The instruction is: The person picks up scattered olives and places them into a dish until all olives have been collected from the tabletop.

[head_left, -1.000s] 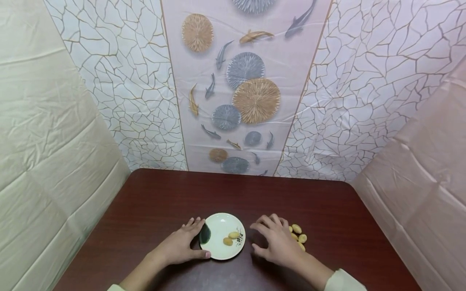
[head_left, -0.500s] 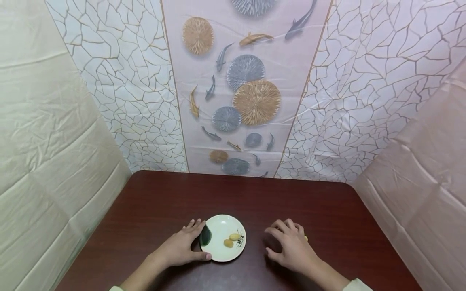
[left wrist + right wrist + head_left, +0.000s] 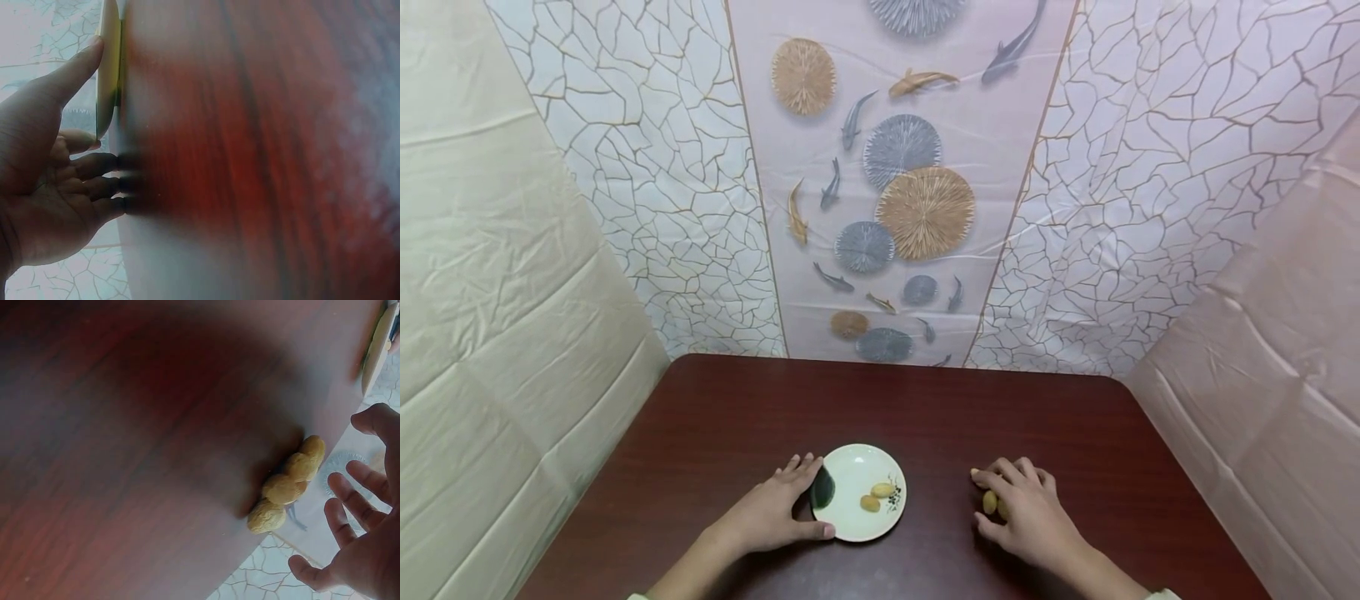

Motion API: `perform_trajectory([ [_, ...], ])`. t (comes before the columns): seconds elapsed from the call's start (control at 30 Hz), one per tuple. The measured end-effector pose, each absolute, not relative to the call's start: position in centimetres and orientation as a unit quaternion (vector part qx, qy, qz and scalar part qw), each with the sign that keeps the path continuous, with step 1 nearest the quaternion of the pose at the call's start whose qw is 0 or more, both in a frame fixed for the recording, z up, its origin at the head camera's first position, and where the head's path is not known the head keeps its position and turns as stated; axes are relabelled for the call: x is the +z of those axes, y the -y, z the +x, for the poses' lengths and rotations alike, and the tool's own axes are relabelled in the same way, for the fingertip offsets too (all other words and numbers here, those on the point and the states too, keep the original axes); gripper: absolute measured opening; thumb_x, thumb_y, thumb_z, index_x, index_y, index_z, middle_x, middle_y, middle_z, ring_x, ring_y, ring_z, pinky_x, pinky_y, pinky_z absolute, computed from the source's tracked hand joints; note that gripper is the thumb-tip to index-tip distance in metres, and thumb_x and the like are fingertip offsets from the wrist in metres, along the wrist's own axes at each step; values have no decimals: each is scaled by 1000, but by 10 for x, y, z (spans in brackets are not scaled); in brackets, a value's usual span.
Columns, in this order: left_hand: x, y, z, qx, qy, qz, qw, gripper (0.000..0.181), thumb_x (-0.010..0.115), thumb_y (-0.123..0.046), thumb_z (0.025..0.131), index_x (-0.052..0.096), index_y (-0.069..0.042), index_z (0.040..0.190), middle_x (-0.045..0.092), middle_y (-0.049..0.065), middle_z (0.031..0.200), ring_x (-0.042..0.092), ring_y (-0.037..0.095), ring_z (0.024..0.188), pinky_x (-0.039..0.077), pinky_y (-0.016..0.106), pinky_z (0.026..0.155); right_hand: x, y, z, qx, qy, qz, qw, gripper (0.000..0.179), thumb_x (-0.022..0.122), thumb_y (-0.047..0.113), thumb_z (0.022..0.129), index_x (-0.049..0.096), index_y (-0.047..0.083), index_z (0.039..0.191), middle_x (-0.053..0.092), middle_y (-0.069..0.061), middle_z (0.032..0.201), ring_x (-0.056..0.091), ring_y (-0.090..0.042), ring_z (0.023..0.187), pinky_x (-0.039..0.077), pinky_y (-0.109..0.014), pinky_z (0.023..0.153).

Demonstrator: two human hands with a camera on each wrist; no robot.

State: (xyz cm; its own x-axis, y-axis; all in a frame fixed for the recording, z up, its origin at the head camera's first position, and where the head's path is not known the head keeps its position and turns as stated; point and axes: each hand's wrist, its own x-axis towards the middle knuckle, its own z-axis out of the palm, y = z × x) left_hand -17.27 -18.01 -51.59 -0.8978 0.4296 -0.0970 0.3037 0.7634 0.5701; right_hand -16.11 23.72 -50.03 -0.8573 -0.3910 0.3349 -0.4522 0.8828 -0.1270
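My left hand (image 3: 775,508) rests against the left rim of a small white plate (image 3: 853,475), thumb on the near edge and fingers at the far left. The plate has a dark green patch and a small dark floral print. Two yellow-brown oval pieces (image 3: 880,491) lie on it. To the right, my right hand (image 3: 1026,512) is over several wrinkled yellow-brown oval pieces (image 3: 284,489) on the table. In the head view it partly hides them. The right wrist view shows its fingers spread and apart from the pieces.
A dark red-brown wooden table (image 3: 760,408) lies under everything. Behind it hangs a patterned cloth (image 3: 917,317) with fish and round motifs. Pale cloth (image 3: 512,333) walls stand at both sides.
My right hand has moved right, away from the plate, and come over the oval pieces beside it. The left hand and the plate stay in place.
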Motion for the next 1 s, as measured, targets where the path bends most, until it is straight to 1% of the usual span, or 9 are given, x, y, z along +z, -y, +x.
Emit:
perform_trajectory([
  [0.2, -516, 180, -172, 288, -931, 200, 104, 116, 84, -69, 88, 37, -5, 172, 35, 25, 178, 29, 51, 167, 34, 78, 126, -503, -241, -161, 102, 963, 207, 142, 41, 96, 30, 83, 80, 21, 120, 67, 11, 113, 57, -17, 106, 52, -75, 97],
  [0.37, -515, 180, -172, 291, -929, 204, 97, 115, 84, -68, 88, 38, -4, 172, 36, 26, 177, 30, 51, 167, 34, 78, 126, -506, -244, -161, 104, 965, 197, 136, 39, 96, 29, 84, 79, 22, 118, 67, 9, 112, 54, -14, 104, 52, -75, 98],
  [0.47, -515, 180, -172, 292, -929, 205, 100, 115, 84, -68, 88, 38, -3, 172, 36, 27, 177, 29, 52, 167, 33, 77, 127, -509, -246, -162, 106, 965, 197, 138, 36, 96, 27, 84, 78, 22, 115, 68, 7, 111, 55, -15, 103, 52, -76, 97],
  [0.6, -517, 181, -171, 294, -928, 207, 101, 116, 85, -68, 88, 38, -3, 172, 35, 26, 177, 29, 51, 167, 33, 74, 129, -512, -247, -162, 110, 967, 190, 125, 32, 95, 25, 85, 78, 24, 112, 67, 8, 112, 55, -16, 104, 51, -77, 97],
  [0.73, -520, 182, -170, 294, -928, 206, 104, 117, 84, -70, 87, 37, -4, 172, 35, 25, 178, 29, 51, 167, 34, 75, 128, -513, -246, -161, 107, 970, 186, 112, 27, 93, 21, 87, 78, 24, 110, 66, 10, 112, 54, -16, 105, 51, -76, 98],
  [1.0, -519, 182, -171, 293, -928, 208, 97, 117, 84, -70, 87, 37, -5, 172, 36, 25, 178, 29, 51, 167, 34, 74, 128, -514, -245, -164, 99, 968, 193, 123, 25, 95, 20, 85, 80, 23, 105, 66, 10, 108, 52, -14, 102, 52, -76, 97],
])
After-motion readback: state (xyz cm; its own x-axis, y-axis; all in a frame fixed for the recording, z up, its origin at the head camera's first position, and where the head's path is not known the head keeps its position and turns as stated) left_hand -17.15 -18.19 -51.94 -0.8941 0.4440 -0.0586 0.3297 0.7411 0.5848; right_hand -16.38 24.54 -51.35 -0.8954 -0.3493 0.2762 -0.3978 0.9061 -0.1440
